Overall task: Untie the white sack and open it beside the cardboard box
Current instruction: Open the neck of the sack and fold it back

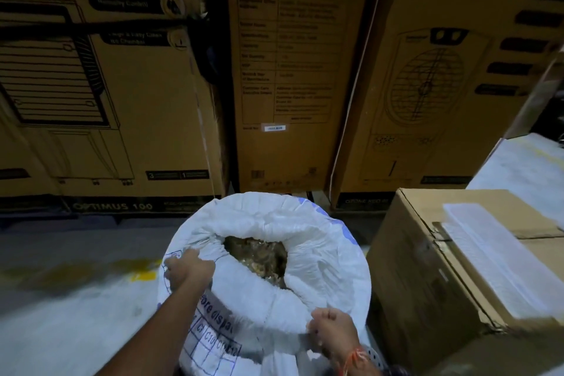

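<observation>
The white sack (317, 241) stands upright on the floor in the lower middle, its mouth spread wide and the rim rolled outward. Brownish loose contents (259, 256) show inside the opening. My left hand (187, 267) grips the rim on the left side, fingers curled over the fabric. My right hand (332, 331) grips the near right part of the rim. Blue printed text and a grid mark the sack's near side. The cardboard box (427, 278) stands right beside the sack, on its right, almost touching it.
Tall printed cartons (293, 70) stand in a row close behind the sack. White foam strips (500, 256) lie on top of the cardboard box. A white covered surface (525, 168) is at the right. Grey floor (76, 299) with yellow stains stretches to the left.
</observation>
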`<action>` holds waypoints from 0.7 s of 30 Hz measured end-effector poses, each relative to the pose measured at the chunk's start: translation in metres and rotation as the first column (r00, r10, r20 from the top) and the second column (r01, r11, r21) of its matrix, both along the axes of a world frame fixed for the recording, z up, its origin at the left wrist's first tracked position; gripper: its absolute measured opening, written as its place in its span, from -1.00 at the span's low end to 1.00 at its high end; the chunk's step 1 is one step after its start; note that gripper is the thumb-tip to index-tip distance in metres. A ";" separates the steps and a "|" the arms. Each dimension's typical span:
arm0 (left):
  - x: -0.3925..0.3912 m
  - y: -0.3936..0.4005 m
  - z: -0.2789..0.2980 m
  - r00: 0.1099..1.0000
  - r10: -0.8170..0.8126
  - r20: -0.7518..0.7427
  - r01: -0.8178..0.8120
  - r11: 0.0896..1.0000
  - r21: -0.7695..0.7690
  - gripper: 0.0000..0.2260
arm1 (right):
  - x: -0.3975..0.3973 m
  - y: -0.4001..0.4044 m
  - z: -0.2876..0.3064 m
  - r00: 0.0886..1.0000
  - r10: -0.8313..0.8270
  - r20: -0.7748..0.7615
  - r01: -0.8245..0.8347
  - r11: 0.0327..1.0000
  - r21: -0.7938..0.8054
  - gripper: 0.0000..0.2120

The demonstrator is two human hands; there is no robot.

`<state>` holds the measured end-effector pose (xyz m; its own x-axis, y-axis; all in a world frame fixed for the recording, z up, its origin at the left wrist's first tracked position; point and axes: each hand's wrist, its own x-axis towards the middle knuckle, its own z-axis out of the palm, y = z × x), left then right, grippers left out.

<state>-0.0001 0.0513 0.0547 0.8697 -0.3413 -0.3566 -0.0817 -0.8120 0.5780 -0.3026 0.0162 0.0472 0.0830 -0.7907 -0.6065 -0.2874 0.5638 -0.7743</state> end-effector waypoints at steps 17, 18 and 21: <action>-0.034 -0.171 0.000 -0.083 -0.899 0.431 0.786 0.207 0.582 -0.20 | 0.065 -0.107 -0.004 0.803 0.280 -0.527 -0.474 0.835 -0.280 0.23; -0.029 -0.181 -0.004 -0.084 -0.919 0.386 0.797 0.171 0.579 -0.29 | 0.059 -0.114 -0.012 0.794 0.341 -0.503 -0.529 0.794 -0.298 0.21; -0.003 -0.205 -0.013 0.045 -0.968 0.249 0.919 0.138 0.370 -0.57 | 0.037 -0.133 -0.014 0.838 0.375 -0.396 -0.507 0.803 -0.313 0.07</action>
